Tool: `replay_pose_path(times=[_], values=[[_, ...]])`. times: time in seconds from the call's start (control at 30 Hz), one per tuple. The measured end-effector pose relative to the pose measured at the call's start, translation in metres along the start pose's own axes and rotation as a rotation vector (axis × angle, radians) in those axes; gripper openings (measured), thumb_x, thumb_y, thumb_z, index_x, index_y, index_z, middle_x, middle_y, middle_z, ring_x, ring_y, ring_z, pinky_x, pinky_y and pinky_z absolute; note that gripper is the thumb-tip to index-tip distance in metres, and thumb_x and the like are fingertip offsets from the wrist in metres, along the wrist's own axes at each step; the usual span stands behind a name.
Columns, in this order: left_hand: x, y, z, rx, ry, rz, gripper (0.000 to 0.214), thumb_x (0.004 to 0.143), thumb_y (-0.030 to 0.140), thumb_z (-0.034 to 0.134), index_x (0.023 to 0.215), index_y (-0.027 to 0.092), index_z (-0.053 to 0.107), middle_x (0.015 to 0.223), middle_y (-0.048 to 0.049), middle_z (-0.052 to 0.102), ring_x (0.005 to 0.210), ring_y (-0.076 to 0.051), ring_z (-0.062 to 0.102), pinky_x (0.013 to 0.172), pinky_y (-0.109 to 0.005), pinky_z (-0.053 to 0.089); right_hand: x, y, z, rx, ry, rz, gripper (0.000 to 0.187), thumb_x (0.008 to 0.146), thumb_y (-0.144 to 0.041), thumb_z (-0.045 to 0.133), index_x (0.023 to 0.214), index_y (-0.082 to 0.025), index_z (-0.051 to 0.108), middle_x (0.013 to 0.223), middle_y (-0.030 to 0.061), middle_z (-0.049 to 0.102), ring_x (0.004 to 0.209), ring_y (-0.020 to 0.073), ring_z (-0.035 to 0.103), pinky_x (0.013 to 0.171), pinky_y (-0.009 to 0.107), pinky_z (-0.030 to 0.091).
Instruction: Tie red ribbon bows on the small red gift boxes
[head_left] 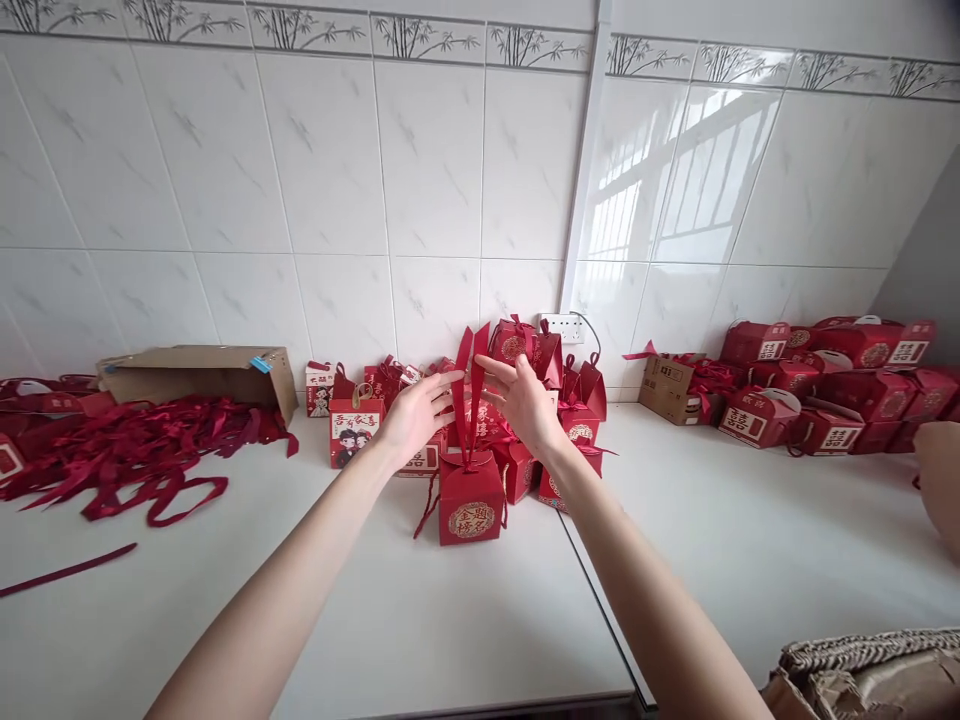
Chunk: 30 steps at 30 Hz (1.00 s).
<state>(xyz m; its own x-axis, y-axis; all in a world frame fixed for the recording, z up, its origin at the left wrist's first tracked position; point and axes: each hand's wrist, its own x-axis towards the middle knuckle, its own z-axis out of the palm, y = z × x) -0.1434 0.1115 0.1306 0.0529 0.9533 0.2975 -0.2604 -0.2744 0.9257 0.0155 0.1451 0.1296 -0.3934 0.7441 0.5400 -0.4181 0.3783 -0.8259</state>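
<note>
A small red gift box [471, 515] with gold lettering stands upright on the white table in front of me, with twisted red cords at its sides. From its top rises a red ribbon [478, 400], its two strands drawn upward into a narrow V. My left hand [414, 412] has its fingertips on the left strand. At the right strand is my right hand [527, 402], fingertips around it, other fingers loosely spread. The ribbon's ends stick up above both sets of fingertips. Exactly how the fingers pinch it is partly hidden.
Several red boxes [581, 432] crowd behind, near a wall socket [564, 328]. Loose ribbons [161, 440] spill from a cardboard box [217, 362] on the left. More boxes [874, 395] are stacked at right, near another person's arm [940, 485]. A woven basket [862, 652] occupies the lower right corner.
</note>
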Motion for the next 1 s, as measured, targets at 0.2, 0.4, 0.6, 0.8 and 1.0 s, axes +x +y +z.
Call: replay_pose_path(times=[0.2,0.4,0.6,0.8,1.0], values=[[-0.028,0.004,-0.041,0.216,0.049,-0.052,0.038,0.077,0.049,0.046,0.055,0.021,0.036,0.045,0.0046,0.041,0.039,-0.009,0.036,0.046,-0.025,0.036,-0.042,-0.018,-0.034,0.101,0.29,0.057,0.042,0.074,-0.059,0.058,0.067,-0.018,0.062,0.07,0.0038,0.064,0.059,0.0139,0.058,0.051,0.026,0.048],[-0.064,-0.016,-0.072,0.543,-0.027,-0.32,0.045,0.068,0.059,0.061,0.055,0.017,0.05,0.055,-0.0027,0.058,0.051,-0.015,0.051,0.051,-0.026,0.037,-0.086,-0.019,-0.061,-0.233,0.428,0.225,0.042,0.077,-0.051,0.057,0.052,-0.02,0.044,0.054,0.0007,0.051,0.051,0.0129,0.052,0.036,0.022,0.038],[-0.083,-0.057,-0.045,0.729,-0.152,-0.358,0.046,0.068,0.058,0.065,0.054,0.018,0.048,0.05,0.0056,0.038,0.046,-0.01,0.032,0.049,-0.025,0.022,-0.082,0.028,-0.041,-0.612,0.01,0.553,0.041,0.064,-0.046,0.076,0.049,-0.017,0.05,0.047,-0.0021,0.05,0.043,0.0085,0.046,0.038,0.021,0.034],[-0.095,-0.058,-0.043,0.624,-0.248,-0.386,0.043,0.078,0.059,0.052,0.065,0.018,0.048,0.058,0.003,0.045,0.054,-0.012,0.042,0.053,-0.024,0.031,-0.102,0.048,-0.029,-0.438,-0.134,0.62,0.044,0.068,-0.058,0.067,0.061,-0.018,0.05,0.053,-0.0011,0.056,0.05,0.0128,0.057,0.051,0.026,0.048],[-0.115,-0.043,-0.056,0.449,-0.359,-0.619,0.034,0.072,0.049,0.064,0.076,0.02,0.049,0.049,0.0107,0.029,0.038,-0.004,0.014,0.039,-0.02,0.015,-0.147,0.039,-0.018,-0.124,-0.134,0.637,0.044,0.068,-0.055,0.07,0.059,-0.019,0.047,0.042,-0.0084,0.038,0.04,0.0069,0.037,0.052,0.026,0.047]])
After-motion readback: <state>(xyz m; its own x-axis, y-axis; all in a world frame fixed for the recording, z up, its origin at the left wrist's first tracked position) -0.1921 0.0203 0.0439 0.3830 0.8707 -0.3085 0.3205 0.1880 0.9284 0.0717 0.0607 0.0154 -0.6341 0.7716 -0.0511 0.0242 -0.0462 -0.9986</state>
